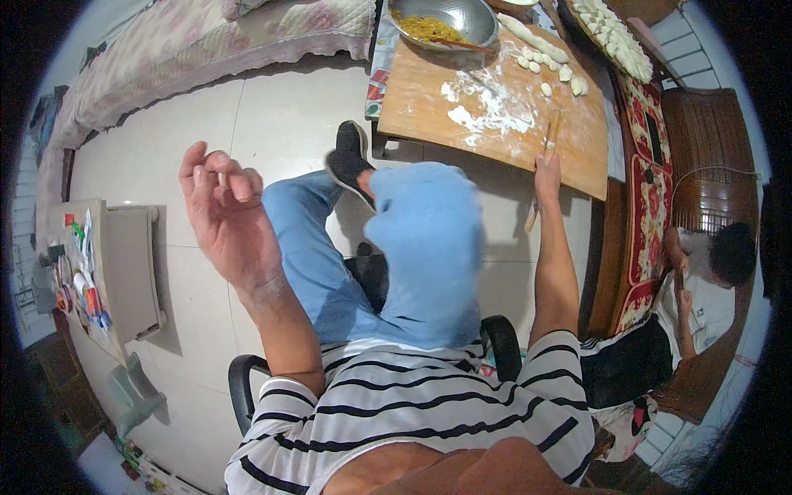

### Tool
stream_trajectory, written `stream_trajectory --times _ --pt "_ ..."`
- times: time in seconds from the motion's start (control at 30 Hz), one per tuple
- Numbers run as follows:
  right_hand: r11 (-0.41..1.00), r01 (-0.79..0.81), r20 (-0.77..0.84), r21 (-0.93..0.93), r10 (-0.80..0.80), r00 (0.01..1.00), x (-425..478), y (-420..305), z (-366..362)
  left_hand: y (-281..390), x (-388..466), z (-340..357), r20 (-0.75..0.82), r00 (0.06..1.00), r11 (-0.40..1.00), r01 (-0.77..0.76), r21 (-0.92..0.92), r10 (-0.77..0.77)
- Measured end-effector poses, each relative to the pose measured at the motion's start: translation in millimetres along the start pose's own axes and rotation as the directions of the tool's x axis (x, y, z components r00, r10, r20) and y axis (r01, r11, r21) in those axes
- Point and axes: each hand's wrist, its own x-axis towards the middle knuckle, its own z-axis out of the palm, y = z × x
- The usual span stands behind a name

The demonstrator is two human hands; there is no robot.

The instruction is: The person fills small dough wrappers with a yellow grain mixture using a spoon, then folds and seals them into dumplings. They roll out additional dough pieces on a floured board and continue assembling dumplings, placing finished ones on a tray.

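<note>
My left hand (230,216) is raised over the floor beside my knee, palm up, fingers loosely curled, holding nothing. At the near edge of a wooden board (421,111), my right hand (547,176) grips a wooden rolling pin (552,131), whose lower end sticks out past the board. White flour (495,111) is spread over the middle of the board. Small dough balls (535,60) and flattened pieces (578,85) sit near its far right part, next to a long dough roll (532,37). A metal bowl (479,25) with yellow filling (427,28) stands at the far left corner.
A round tray (581,25) of shaped dumplings (612,40) is beyond the board at the right. Another person (705,297) reclines on a wooden bench (705,148) at the right. A small table with clutter (86,284) stands at the left, and a covered bed (204,43) at the back.
</note>
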Motion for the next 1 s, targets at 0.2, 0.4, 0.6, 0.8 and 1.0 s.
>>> stream_trajectory --times 0.2,0.4,0.6,0.8,1.0 --pt "0.996 -0.047 0.308 0.072 0.022 0.951 10.2 -4.3 -15.6 -44.9 0.6 2.9 -0.104 0.979 0.976 0.185 0.111 -0.174" --pt "0.972 -0.012 0.429 -0.234 0.114 0.896 69.1 -3.0 -73.7 -113.8 -0.1 20.1 -0.061 0.893 0.861 0.447 0.242 -0.446" --pt "0.83 0.226 0.302 -0.511 -0.073 0.951 68.1 -55.7 -95.7 -207.2 12.8 20.7 0.066 0.854 0.654 0.344 0.674 -0.517" --pt "0.864 0.133 0.241 -0.485 -0.014 0.97 54.5 -21.1 -60.1 -299.3 28.4 -11.8 0.319 0.809 0.146 -0.285 0.947 -0.493" --pt "0.873 0.204 0.24 -0.443 -0.103 0.965 54.2 -10.3 -51.1 -349.6 24.1 4.5 0.404 0.777 -0.145 -0.526 0.838 -0.482"
